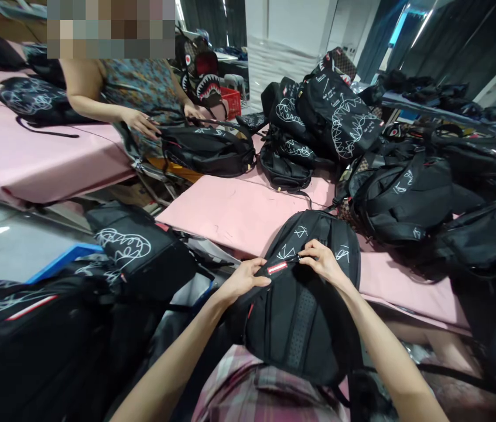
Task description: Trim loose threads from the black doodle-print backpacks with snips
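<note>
A black backpack (304, 305) with white scribble print and a small red label lies against my lap and the edge of the pink table (234, 214). My left hand (244, 279) grips its fabric just left of the red label, fingers curled. My right hand (321, 261) pinches the top of the same backpack near the zipper, fingers pressed together. Both hands are closed on the bag.
Another person across the table handles a black bag (208, 149) with both hands. Piles of black printed backpacks (339, 114) crowd the far side and right (406, 196). More bags (137, 249) lie at my left. A second pink table (32, 158) stands far left.
</note>
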### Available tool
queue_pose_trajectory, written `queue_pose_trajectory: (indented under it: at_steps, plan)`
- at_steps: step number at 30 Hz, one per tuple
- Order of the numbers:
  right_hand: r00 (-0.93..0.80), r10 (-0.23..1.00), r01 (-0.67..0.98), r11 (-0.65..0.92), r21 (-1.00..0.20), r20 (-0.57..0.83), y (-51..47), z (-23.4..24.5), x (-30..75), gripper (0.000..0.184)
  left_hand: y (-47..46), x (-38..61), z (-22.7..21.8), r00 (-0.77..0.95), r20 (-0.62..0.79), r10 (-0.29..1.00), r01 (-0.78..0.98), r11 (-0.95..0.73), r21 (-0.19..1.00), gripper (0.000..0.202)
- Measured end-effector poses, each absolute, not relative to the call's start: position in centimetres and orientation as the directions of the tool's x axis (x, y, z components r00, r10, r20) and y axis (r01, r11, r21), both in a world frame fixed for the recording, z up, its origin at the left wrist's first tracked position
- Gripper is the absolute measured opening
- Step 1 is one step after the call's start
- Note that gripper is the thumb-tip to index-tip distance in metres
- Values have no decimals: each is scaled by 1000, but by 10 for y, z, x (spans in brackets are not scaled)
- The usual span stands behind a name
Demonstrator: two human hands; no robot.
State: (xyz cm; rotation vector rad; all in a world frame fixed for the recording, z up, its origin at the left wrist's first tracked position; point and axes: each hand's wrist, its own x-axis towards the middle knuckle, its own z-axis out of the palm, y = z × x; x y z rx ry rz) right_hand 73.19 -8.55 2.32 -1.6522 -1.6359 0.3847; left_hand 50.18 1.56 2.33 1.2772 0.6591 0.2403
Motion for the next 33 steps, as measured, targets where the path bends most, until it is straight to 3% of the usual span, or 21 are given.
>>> queue_pose_trajectory:
  at_steps: [12,20,33]
  plan:
    - [54,920,771,208,-602,388,-82,22,729,14,14,502,27,784,-339,520,233,260,937,36]
    - [108,928,717,176,-675,357,-87,24,734,17,12,502,28,793,-360,491,187,366,912,39]
    - [65,920,739,215,-638,386,-84,25,729,14,12,504,27,791,-345,505,208,308,928,37]
